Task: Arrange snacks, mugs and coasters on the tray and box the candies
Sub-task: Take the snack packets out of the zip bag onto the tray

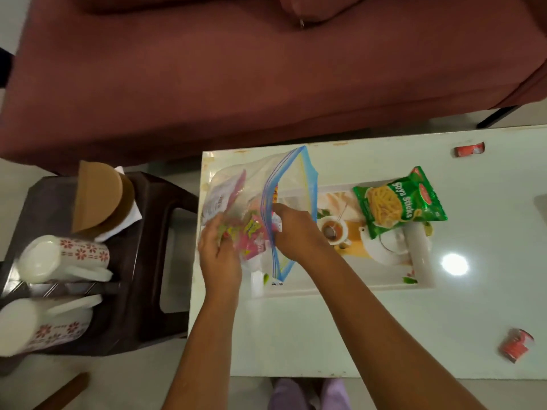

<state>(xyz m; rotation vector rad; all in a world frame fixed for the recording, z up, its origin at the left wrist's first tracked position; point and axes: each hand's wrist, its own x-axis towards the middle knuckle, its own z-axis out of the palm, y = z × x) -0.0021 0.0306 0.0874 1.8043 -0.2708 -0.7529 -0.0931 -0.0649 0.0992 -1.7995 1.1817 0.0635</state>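
A clear zip bag (291, 184) with a blue seal lies over the left end of the white printed tray (420, 279). It holds several pink and green snack packets (251, 232). My left hand (219, 255) grips the bag from outside over the packets. Reaching into the bag's open mouth, my right hand (296, 232) has its fingers on a packet inside. A green Soya Sticks packet (398, 202) rests on the tray's right part. Two white floral mugs (63, 257) (44, 324) lie on a dark stool, with brown round coasters (99, 196) behind them.
The tray sits on a white glossy table (384, 335). Two red candies (469, 149) (516, 344) lie on the table at the right. The dark plastic stool (142, 291) stands left of the table. A maroon sofa (266, 69) runs behind both.
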